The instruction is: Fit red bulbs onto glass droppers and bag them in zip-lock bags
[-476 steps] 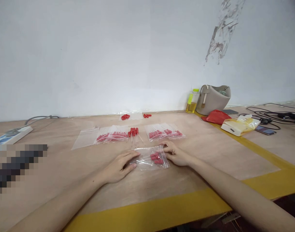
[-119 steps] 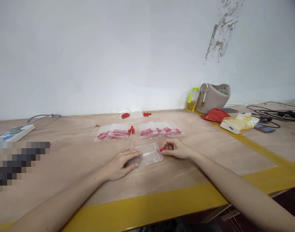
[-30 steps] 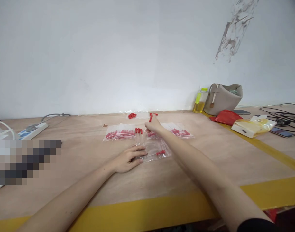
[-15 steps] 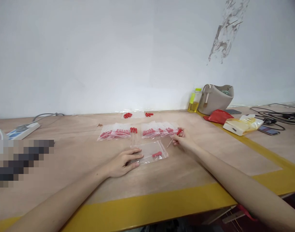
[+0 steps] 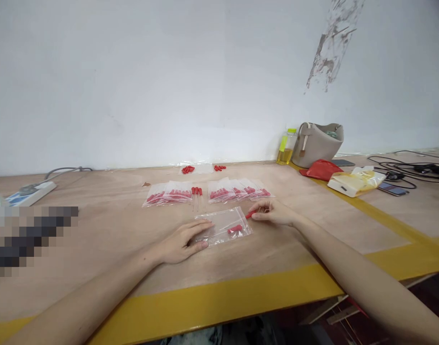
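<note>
A clear zip bag (image 5: 222, 221) lies flat on the table with a red-bulbed dropper (image 5: 235, 229) inside. My left hand (image 5: 183, 242) rests on the bag's left end, fingers stretched out and lying flat. Between its thumb and fingers, my right hand (image 5: 267, 212) pinches the red bulb of another dropper (image 5: 251, 214) at the bag's right end. This dropper's thin tube points left and seems to enter the bag. Behind the bag, several loose droppers (image 5: 196, 191) lie side by side. Filled bags of droppers overlap in a left row (image 5: 169, 193) and a right row (image 5: 237, 190).
Small red bulbs (image 5: 188, 169) lie on clear plastic by the wall. To the right are a bottle of yellow liquid (image 5: 286, 147), a grey bag (image 5: 318, 146), a red pouch (image 5: 321, 170), a yellow-white packet (image 5: 356, 182), a phone (image 5: 393, 188) and black cables. A power strip (image 5: 32, 193) stands left.
My right hand has moved left with the dropper, bringing its tube to the zip bag's right end. The left hand has stayed on the bag. The view has shifted slightly.
</note>
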### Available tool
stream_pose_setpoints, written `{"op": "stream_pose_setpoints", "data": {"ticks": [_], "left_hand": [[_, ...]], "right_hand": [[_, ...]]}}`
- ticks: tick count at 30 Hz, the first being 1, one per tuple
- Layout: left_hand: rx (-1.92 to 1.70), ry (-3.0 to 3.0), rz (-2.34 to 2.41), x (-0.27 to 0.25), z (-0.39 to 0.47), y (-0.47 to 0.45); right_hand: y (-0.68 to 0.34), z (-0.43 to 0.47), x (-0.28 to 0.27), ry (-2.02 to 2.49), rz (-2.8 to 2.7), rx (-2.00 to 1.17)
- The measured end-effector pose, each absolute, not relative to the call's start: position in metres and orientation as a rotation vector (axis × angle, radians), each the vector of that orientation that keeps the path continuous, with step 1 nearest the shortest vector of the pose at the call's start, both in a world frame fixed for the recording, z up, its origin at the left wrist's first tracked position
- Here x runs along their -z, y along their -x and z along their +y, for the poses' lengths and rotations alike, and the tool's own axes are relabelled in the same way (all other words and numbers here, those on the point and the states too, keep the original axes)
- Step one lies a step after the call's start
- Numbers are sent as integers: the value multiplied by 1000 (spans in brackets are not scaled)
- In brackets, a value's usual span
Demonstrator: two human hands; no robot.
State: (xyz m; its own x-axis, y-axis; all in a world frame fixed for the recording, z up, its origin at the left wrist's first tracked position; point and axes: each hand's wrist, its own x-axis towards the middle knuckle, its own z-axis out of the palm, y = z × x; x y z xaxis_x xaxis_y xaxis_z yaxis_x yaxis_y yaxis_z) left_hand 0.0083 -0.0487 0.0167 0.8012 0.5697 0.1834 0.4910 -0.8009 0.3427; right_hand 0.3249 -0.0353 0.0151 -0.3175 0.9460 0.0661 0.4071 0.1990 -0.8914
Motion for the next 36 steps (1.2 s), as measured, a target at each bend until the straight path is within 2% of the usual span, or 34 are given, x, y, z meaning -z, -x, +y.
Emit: {"op": "stream_pose_setpoints", "data": {"ticks": [3,10,16,23,26,33,36], "left_hand": [[-408,-2713,806,-17,-49,-8],[-414,-2704,807,-17,-49,-8],[-439,-2704,759,-16,-48,-9],[-444,-2703,744,-16,-47,-9],[-445,-2687,744,-15,-46,-8],[-463,-2651,735,-17,-47,-9],[-483,-2671,726,-17,-48,-9]], "right_hand": [[-319,-33,-11,1188,-1986,-987],[-290,-34,0,1149,-1887,-931],[-302,-34,-4,1007,-1889,-1280],[-307,-40,-15,1095,-1910,-1398],[-305,-35,-20,1200,-1858,-1253],[-252,5,-43,1394,-1830,-599],[-205,27,-45,1489,-1917,-519]]}}
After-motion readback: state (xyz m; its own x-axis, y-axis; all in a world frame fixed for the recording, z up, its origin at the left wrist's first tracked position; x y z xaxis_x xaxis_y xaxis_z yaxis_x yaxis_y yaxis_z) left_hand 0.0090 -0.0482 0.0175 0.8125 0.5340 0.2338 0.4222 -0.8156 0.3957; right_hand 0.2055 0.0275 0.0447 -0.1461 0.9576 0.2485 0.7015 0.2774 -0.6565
